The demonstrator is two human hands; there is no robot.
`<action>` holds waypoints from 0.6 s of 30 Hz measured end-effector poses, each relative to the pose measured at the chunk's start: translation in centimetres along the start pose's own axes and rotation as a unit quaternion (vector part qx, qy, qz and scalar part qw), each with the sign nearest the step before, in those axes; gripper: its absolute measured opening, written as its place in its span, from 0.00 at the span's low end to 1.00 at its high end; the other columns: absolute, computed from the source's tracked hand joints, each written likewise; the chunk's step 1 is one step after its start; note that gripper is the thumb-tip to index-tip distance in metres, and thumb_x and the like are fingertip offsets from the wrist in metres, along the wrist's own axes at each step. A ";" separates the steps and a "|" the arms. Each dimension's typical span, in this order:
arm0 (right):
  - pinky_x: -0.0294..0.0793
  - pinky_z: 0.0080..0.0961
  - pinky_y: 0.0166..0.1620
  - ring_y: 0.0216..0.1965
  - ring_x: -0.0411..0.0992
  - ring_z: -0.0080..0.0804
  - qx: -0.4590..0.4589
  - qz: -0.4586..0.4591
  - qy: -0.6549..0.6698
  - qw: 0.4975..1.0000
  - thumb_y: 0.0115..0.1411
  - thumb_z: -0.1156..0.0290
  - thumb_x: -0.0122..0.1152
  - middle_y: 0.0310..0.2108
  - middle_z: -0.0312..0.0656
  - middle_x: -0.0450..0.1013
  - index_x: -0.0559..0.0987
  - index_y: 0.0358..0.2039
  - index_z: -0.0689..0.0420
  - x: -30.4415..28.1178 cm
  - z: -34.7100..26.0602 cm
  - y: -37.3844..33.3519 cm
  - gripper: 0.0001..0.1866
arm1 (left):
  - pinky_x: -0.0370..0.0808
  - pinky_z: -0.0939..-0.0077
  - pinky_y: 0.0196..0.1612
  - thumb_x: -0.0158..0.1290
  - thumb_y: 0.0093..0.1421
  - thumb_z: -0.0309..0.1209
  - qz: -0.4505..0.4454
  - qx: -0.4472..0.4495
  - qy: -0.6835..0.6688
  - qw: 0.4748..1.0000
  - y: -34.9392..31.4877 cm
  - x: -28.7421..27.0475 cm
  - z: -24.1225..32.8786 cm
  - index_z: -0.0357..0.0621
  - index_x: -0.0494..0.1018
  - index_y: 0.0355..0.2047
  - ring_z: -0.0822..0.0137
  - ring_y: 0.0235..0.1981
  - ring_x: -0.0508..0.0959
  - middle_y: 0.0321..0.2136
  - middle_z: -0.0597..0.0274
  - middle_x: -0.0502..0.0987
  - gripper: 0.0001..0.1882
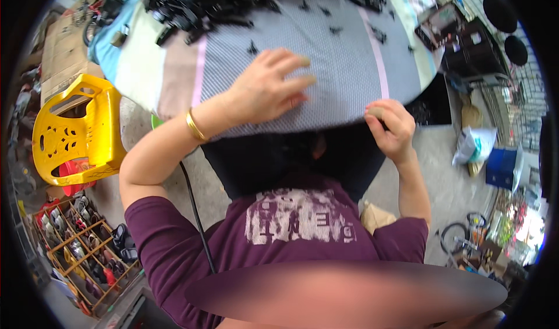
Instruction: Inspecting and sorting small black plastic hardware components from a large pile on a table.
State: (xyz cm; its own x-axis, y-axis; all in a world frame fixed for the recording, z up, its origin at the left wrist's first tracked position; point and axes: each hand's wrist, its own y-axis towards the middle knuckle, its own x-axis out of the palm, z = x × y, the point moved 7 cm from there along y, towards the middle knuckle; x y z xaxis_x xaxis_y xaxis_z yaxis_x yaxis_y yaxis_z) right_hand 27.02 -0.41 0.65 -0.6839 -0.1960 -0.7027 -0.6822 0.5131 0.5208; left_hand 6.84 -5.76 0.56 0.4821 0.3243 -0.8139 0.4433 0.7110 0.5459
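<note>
Left hand [269,87] lies flat, fingers spread, on the striped cloth [343,55]; right hand [391,128] pinches the cloth's near edge. Black clips [198,6] heaped at the cloth's far side, a few scattered, seemingly unsorted.

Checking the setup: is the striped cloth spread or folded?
Spread: the striped cloth lies flat over the table, left hand pressing it, right hand pinching its edge.

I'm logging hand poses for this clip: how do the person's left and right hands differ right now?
The left hand lies flat and spread, palm down, on top of the striped grey cloth; the right hand is curled, pinching the cloth's near edge. The left reaches further onto the table, the right stays at the rim. Only the left wrist wears a gold bangle. Both are bare and touch the same cloth.
</note>
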 end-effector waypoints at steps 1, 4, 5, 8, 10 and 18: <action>0.72 0.29 0.37 0.30 0.73 0.40 0.029 -0.003 0.021 0.999 0.46 0.77 0.63 0.27 0.44 0.74 0.76 0.24 0.61 -0.2 0.7 0.9 0.05 | 0.66 0.64 0.48 0.58 0.49 0.36 0.004 0.015 0.007 1.000 0.2 -0.7 0.1 0.48 0.74 0.37 0.58 0.46 0.69 0.42 0.59 0.71 0.14; 0.72 0.30 0.41 0.36 0.73 0.42 -0.027 0.015 0.023 0.999 0.48 0.76 0.63 0.33 0.47 0.74 0.77 0.29 0.62 -1.0 0.8 5.4 0.07 | 0.64 0.63 0.51 0.58 0.49 0.37 0.020 -0.019 0.089 0.996 0.0 -5.2 -2.8 0.47 0.73 0.39 0.56 0.48 0.68 0.44 0.59 0.70 0.17; 0.72 0.30 0.41 0.36 0.73 0.42 -0.041 0.019 0.019 0.999 0.48 0.76 0.63 0.33 0.47 0.74 0.77 0.29 0.62 -1.1 1.4 7.1 0.07 | 0.63 0.63 0.52 0.58 0.49 0.38 0.043 -0.057 0.136 0.988 -0.3 -6.9 -4.8 0.46 0.73 0.40 0.55 0.49 0.67 0.45 0.59 0.70 0.18; 0.70 0.25 0.45 0.44 0.71 0.39 -0.086 0.028 -0.002 0.996 0.52 0.74 0.59 0.43 0.49 0.72 0.75 0.39 0.63 -0.7 4.2 13.7 0.13 | 0.60 0.61 0.55 0.55 0.53 0.41 0.137 -0.202 0.244 0.939 -2.7 -11.3 -13.1 0.44 0.71 0.45 0.50 0.51 0.64 0.48 0.51 0.67 0.22; 0.68 0.26 0.48 0.47 0.70 0.39 -0.080 0.060 -0.002 0.995 0.54 0.69 0.59 0.46 0.47 0.71 0.74 0.43 0.62 0.8 7.6 19.4 0.17 | 0.58 0.59 0.56 0.52 0.56 0.43 0.176 -0.312 0.262 0.896 -6.1 -12.5 -18.0 0.43 0.70 0.47 0.46 0.53 0.63 0.49 0.44 0.66 0.23; 0.59 0.36 0.57 0.54 0.64 0.43 -0.071 0.074 -0.107 0.989 0.52 0.38 0.50 0.51 0.46 0.69 0.73 0.50 0.52 8.7 16.5 42.3 0.35 | 0.50 0.45 0.59 0.50 0.53 0.56 0.101 -0.357 0.224 0.901 -0.9 -7.1 -19.5 0.49 0.61 0.56 0.39 0.59 0.53 0.56 0.41 0.58 0.36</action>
State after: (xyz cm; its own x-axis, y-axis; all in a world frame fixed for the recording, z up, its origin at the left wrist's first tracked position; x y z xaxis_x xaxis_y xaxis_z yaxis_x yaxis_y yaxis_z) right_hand -3.55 33.43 8.56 -0.7192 0.0620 -0.6920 -0.6180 0.3978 0.6780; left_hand -11.72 3.40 1.99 0.0735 0.5974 -0.7986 -0.2962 0.7777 0.5545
